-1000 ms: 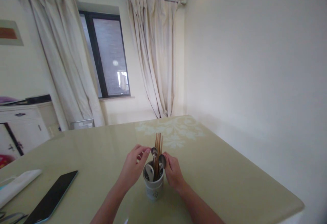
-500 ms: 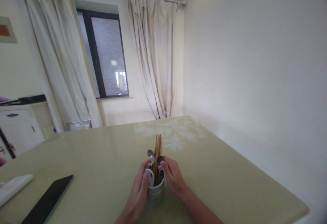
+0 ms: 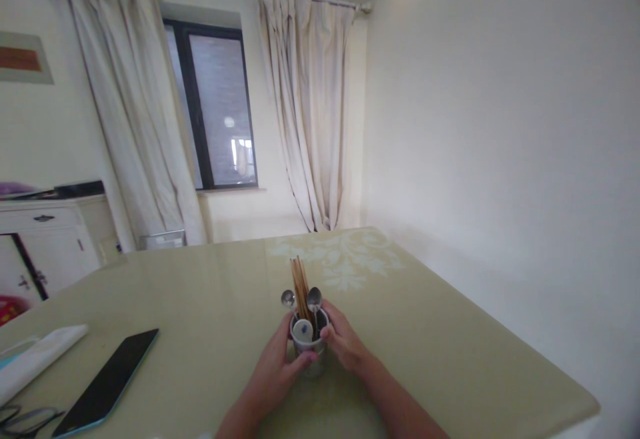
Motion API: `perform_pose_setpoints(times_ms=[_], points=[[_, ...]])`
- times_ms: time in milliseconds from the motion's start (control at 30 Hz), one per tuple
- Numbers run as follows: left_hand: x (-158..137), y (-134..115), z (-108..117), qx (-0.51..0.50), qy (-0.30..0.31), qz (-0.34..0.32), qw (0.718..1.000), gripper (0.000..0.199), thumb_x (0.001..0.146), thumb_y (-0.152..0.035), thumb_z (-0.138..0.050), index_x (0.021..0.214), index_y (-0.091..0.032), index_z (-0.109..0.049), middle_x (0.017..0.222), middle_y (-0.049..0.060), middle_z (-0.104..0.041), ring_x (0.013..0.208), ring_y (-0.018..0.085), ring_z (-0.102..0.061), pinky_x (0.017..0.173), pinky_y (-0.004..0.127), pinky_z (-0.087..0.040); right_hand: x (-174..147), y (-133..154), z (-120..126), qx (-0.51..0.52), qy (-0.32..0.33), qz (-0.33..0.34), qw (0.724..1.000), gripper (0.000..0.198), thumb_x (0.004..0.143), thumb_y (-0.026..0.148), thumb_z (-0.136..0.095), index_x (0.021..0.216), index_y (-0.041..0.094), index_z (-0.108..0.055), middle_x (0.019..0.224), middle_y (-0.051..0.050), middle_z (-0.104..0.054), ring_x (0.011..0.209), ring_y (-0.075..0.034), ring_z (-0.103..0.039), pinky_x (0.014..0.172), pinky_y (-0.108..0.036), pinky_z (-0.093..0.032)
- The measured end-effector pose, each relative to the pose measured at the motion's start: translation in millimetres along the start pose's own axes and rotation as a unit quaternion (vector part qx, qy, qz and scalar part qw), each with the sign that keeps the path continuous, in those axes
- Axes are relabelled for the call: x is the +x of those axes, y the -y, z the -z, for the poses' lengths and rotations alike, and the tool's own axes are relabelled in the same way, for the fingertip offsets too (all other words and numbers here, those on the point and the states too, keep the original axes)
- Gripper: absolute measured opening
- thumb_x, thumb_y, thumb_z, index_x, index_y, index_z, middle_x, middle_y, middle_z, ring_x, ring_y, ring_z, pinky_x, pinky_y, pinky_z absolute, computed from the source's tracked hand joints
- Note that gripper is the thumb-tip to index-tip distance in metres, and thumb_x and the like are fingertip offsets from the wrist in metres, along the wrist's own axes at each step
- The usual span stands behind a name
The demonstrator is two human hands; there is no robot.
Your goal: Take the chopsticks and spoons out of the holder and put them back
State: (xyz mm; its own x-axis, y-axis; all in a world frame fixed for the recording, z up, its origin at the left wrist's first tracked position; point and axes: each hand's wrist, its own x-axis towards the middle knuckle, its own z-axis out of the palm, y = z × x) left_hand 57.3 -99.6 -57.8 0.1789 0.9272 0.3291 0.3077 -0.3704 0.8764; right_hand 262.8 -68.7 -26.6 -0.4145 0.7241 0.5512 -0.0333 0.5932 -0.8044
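Observation:
A pale utensil cup (image 3: 316, 363) stands on the table in front of me. My left hand (image 3: 278, 363) wraps its left side, the thumb lying across the front. On the opposite side, my right hand (image 3: 345, 340) holds the cup with its thumb near the rim. A bundle of wooden chopsticks (image 3: 301, 285) rises from the cup, leaning slightly left. Two metal spoons flank them: a round-bowled spoon (image 3: 288, 299) at left and an oval spoon (image 3: 314, 299) at right. A white ceramic spoon (image 3: 303, 330) with a blue mark sits at the front of the cup.
A pale green tabletop (image 3: 210, 305) spreads around the cup, with a white wall (image 3: 500, 159) along its right side. To the left lie a dark tablet-like slab (image 3: 107, 382), a white packet (image 3: 47, 359) and eyeglasses (image 3: 33, 419). A white cabinet (image 3: 47, 239) stands beyond.
My left thumb has moved from the ceramic spoon down to the cup's front. My right thumb has left the metal spoon for the rim. The chopsticks lean further left; the view has shifted left.

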Motion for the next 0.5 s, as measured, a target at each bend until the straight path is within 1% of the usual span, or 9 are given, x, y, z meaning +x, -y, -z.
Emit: perform_pose_setpoints(times_ms=[67,133,167,267,367,433,500], points=[[3.1,-3.8,2.4,-0.008,0.0,0.001,1.0,0.08,0.088,-0.051,-0.078,0.155,-0.02,-0.049,0.151,0.017,-0.064,0.134,0.036,-0.063,0.119,0.051,-0.045,-0.9,-4.3,-0.4,0.002,0.001,-0.011,1.0,0.087,0.08,0.085,-0.071,0.138,0.021,-0.063,0.126,-0.012,-0.068,0.115,-0.033,-0.064,0.104,-0.045,-0.049],[5.2,-4.6,4.6,-0.009,0.01,0.0,1.0,0.076,0.085,-0.044,-0.081,0.151,-0.021,-0.053,0.147,0.015,-0.067,0.132,0.034,-0.064,0.117,0.049,-0.047,-1.5,-9.3,-1.4,-0.009,-0.009,-0.025,1.0,0.084,0.075,0.069,-0.087,0.138,0.021,-0.061,0.128,-0.012,-0.069,0.117,-0.033,-0.064,0.105,-0.045,-0.049],[5.7,-3.5,5.2,-0.005,0.017,0.002,1.0,0.076,0.081,-0.039,-0.085,0.149,-0.021,-0.056,0.146,0.015,-0.068,0.134,0.035,-0.063,0.118,0.048,-0.046,-1.5,-11.5,-2.0,-0.013,-0.013,-0.032,0.999,0.081,0.074,0.06,-0.091,0.138,0.021,-0.061,0.127,-0.012,-0.07,0.116,-0.032,-0.065,0.104,-0.045,-0.049],[5.6,3.0,4.8,0.014,0.019,0.022,0.999,0.08,0.071,-0.028,-0.09,0.145,-0.022,-0.06,0.147,0.014,-0.068,0.139,0.038,-0.059,0.122,0.049,-0.042,-0.4,-15.1,-3.9,-0.018,-0.024,-0.046,0.999,0.073,0.073,0.045,-0.093,0.133,0.02,-0.061,0.122,-0.009,-0.073,0.11,-0.03,-0.067,0.099,-0.043,-0.051],[4.8,9.0,3.3,0.017,0.014,0.012,1.0,0.079,0.075,-0.028,-0.086,0.148,-0.021,-0.057,0.149,0.015,-0.066,0.141,0.036,-0.057,0.122,0.049,-0.041,1.8,-14.8,-6.5,-0.028,-0.045,-0.042,0.998,0.068,0.073,0.039,-0.092,0.13,0.019,-0.061,0.117,-0.009,-0.074,0.104,-0.028,-0.068,0.092,-0.04,-0.052],[4.5,12.2,2.6,0.024,0.021,0.001,0.999,0.078,0.079,-0.03,-0.083,0.151,-0.02,-0.053,0.15,0.016,-0.065,0.14,0.035,-0.059,0.122,0.049,-0.042,3.6,-14.8,-8.3,-0.032,-0.071,-0.04,0.996,0.066,0.072,0.038,-0.091,0.127,0.018,-0.06,0.115,-0.009,-0.074,0.101,-0.027,-0.068,0.089,-0.04,-0.054],[4.3,16.1,2.3,0.044,0.019,0.008,0.999,0.081,0.082,-0.031,-0.08,0.155,-0.019,-0.048,0.149,0.017,-0.065,0.136,0.033,-0.061,0.12,0.049,-0.044,5.7,-16.4,-8.6,-0.039,-0.103,-0.048,0.993,0.065,0.072,0.036,-0.091,0.125,0.018,-0.059,0.114,-0.009,-0.074,0.1,-0.027,-0.069,0.089,-0.04,-0.055]])
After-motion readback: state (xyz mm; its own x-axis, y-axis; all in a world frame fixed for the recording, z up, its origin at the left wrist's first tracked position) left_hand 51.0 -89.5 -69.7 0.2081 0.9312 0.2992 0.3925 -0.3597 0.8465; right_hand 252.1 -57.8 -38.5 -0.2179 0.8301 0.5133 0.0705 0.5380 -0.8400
